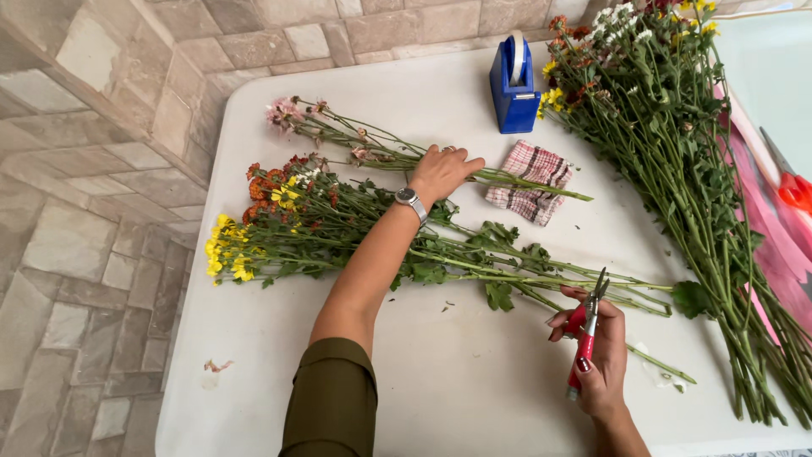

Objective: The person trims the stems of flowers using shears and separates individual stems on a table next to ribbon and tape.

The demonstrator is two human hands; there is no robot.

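My left hand (440,172) lies flat and open on the pink flower stems (381,152), which run sideways. My right hand (596,355), nearer me, grips red snips (585,326).

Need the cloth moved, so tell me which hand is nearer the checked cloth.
Left. The left hand rests on flower stems just beside the checked cloth; the right hand holds red-handled pruners well below it, nearer the table edge.
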